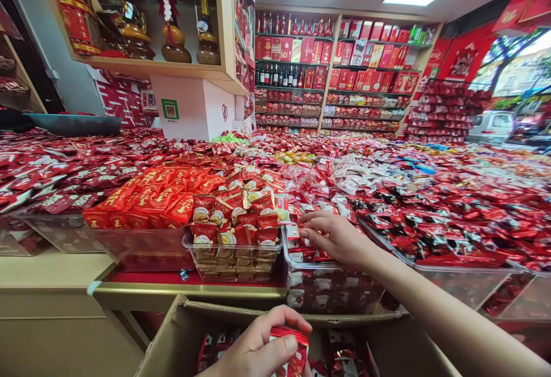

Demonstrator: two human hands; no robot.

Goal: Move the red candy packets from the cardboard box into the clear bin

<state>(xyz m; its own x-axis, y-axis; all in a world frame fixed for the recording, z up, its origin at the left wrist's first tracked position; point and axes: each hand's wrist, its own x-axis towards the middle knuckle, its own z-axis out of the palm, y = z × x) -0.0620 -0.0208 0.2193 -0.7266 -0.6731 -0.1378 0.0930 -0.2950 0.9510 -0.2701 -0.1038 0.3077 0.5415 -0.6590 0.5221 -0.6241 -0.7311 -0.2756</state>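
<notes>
My left hand (264,345) is wrapped round a red candy packet (296,357) with a crimped top edge, low in the view above the open cardboard box (172,345). More dark red packets (344,360) lie inside that box. My right hand (338,238) reaches over a clear plastic bin (331,285) of red and white packets. Its thumb and fingers come together at a small red and white packet (293,233) near the bin's left side. Just left of it stands a clear bin of durian candy packets (232,208) stacked in rows.
Bright red packets (150,196) fill a bin at the left. Heaps of wrapped candy (430,205) spread across the counter on the right. A metal-edged ledge (185,291) runs under the bins. Behind are shelves (297,35) of bottles and boxes, and an overhanging cabinet (172,67).
</notes>
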